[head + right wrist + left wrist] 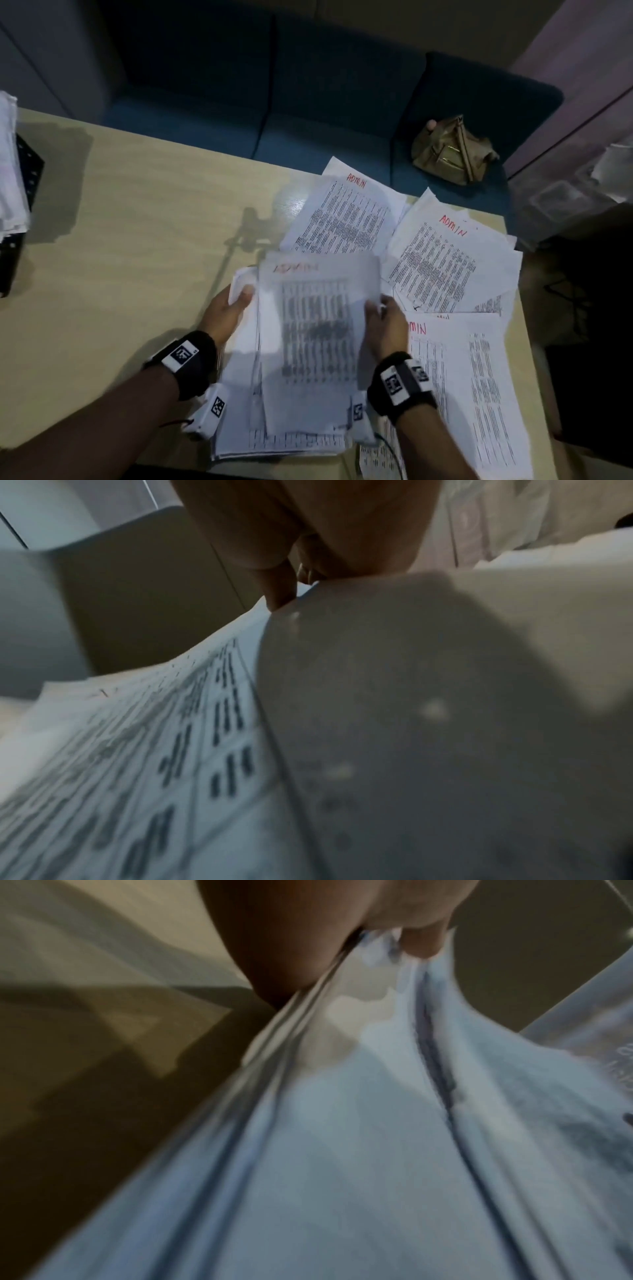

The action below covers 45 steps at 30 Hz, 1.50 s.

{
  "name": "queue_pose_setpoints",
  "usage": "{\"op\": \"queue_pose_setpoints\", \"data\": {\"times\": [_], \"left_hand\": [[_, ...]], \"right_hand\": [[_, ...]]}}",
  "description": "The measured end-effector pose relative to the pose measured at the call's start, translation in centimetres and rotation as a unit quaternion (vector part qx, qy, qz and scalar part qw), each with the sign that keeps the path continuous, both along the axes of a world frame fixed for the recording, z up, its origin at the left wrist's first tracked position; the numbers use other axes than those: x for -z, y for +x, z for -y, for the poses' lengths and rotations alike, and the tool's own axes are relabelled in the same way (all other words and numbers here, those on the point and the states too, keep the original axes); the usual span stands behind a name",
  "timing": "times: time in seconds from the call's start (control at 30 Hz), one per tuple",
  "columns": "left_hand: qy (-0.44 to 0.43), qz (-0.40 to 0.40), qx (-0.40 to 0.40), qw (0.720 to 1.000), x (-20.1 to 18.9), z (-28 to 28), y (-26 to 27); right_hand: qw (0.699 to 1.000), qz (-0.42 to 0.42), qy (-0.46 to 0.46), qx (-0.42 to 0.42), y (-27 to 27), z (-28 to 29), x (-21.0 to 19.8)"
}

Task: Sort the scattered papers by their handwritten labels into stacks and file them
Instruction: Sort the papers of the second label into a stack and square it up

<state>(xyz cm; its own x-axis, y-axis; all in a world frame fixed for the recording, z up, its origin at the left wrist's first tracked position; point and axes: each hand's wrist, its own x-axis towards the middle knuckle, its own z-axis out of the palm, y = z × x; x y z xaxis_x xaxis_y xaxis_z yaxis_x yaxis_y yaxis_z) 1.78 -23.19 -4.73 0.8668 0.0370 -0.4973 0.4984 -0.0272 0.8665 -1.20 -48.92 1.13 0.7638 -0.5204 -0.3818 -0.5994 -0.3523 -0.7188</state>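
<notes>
Your left hand [224, 310] pinches the left edge of a white printed paper stack [308, 346] over the beige worktop [120, 222]; your right hand [385, 329], fingers curled, grips the blurred top sheet labelled ADMIN. More ADMIN sheets [442, 260] lie scattered just right.

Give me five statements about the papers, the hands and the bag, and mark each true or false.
1. Both hands hold the top sheet. True: the left hand grips its left edge, the right hand its right edge.
2. That sheet is labelled in blue. False: the label is red and blurred, apparently ADMIN.
3. The bag sits on the table. False: it sits on the blue sofa beyond the table.
4. Loose sheets marked ADMIN lie on the table. True.
5. The right hand is empty. False: it pinches the sheet.
</notes>
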Motion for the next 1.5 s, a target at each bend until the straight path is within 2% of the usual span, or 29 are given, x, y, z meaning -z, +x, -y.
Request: {"op": "queue_pose_setpoints", "data": {"times": [0.07, 0.13, 0.23, 0.4, 0.57, 0.67, 0.73, 0.77, 0.83, 0.9, 1.0, 1.07, 1.17, 1.3, 1.4, 1.5], "left_hand": [[-0.034, 0.027, 0.018, 0.999, -0.4, 0.1, 0.0], [-0.004, 0.056, 0.049, 0.997, -0.3, -0.1, 0.1], [0.057, 0.084, 0.090, 0.991, 0.0, -0.2, 0.3], [0.061, 0.065, 0.155, 0.984, -0.7, 0.4, 0.3], [0.035, 0.081, 0.165, 0.982, -0.9, 0.9, 0.6], [0.036, 0.081, 0.170, 0.982, -0.3, 0.9, 0.9], [0.047, 0.081, 0.165, 0.982, 0.2, 0.8, 1.0], [0.052, 0.080, 0.153, 0.984, 0.3, 0.8, 1.1], [0.044, 0.079, 0.128, 0.988, 0.7, 0.6, 1.0], [0.054, 0.088, 0.121, 0.987, 0.8, 0.4, 0.8], [0.065, 0.082, 0.104, 0.989, 1.5, 0.2, 0.4], [0.065, 0.072, 0.098, 0.990, 1.9, 0.3, 0.4], [0.084, 0.078, 0.113, 0.987, 2.0, 0.3, 0.8], [0.089, 0.066, 0.124, 0.986, 2.4, 0.0, 1.3], [0.096, 0.071, 0.123, 0.985, 2.7, -0.2, 1.4], [0.099, 0.069, 0.125, 0.985, 3.0, -0.2, 1.4]], "right_hand": [[0.999, -0.030, -0.016, -0.040, -0.6, -1.6, 1.8], [0.994, -0.052, -0.043, -0.080, -0.9, -2.6, 3.0], [0.996, -0.039, -0.040, -0.075, -0.9, -3.5, 3.8], [0.997, -0.034, -0.016, -0.062, -0.1, -4.1, 4.0], [0.995, -0.058, -0.025, -0.079, 0.2, -4.3, 4.3], [0.985, -0.102, -0.045, -0.131, 0.5, -4.2, 4.5], [0.981, -0.101, -0.045, -0.158, 0.6, -3.6, 4.0], [0.985, -0.082, -0.037, -0.145, 0.6, -2.8, 3.6], [0.998, -0.032, -0.011, -0.056, 0.4, 0.1, 2.9], [0.997, -0.002, -0.060, 0.050, -0.6, 4.2, 2.9], [0.961, -0.129, -0.186, 0.162, -3.7, 9.8, 3.8], [0.940, -0.202, -0.187, 0.204, -5.8, 11.7, 4.1], [0.935, -0.236, -0.178, 0.193, -7.9, 13.3, 5.5], [0.946, -0.222, -0.176, 0.159, -8.4, 14.3, 6.9], [0.949, -0.237, -0.160, 0.136, -8.1, 14.7, 5.9], [0.963, -0.187, -0.129, 0.146, -8.5, 16.5, 4.8]]}}
